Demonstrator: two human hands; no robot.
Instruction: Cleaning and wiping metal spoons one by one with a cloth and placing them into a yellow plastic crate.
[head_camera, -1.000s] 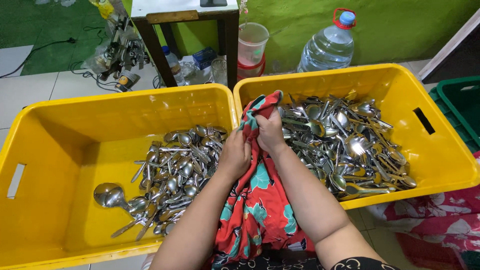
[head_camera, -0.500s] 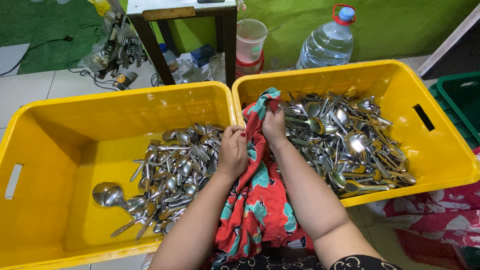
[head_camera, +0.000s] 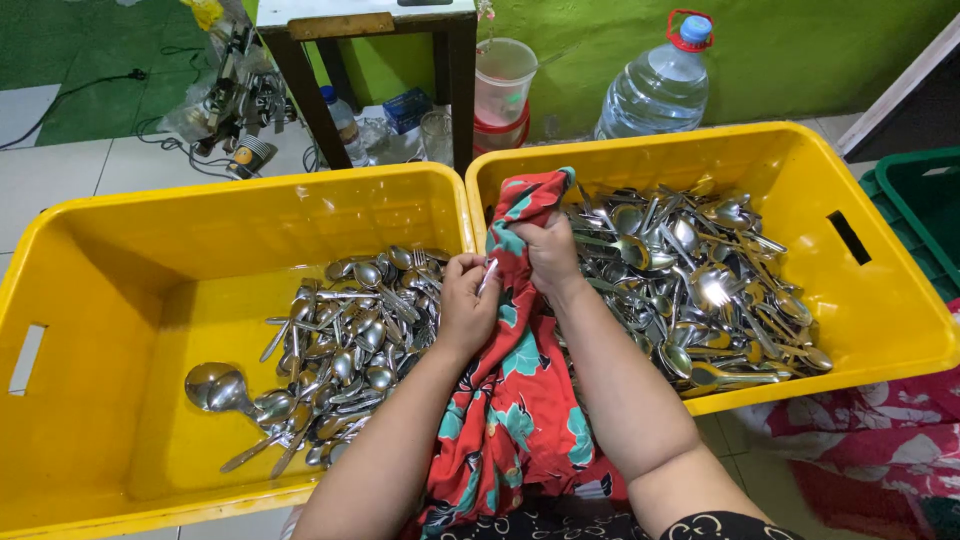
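Gripping one utensil (head_camera: 489, 275) within red floral cloth (head_camera: 515, 400): left hand (head_camera: 468, 305), right hand (head_camera: 548, 255), both closed, between two yellow crates (head_camera: 110, 250).

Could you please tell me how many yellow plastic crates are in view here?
2. The left crate sits by the left hand; the right crate sits beside it, behind the right hand. Both hold cutlery. A green bin shows at the right edge; others may be out of frame.

Small blue carton (head_camera: 405, 108): on the floor beyond the left hand (head_camera: 468, 305), under the table. No labels, signs or screens can be made out.
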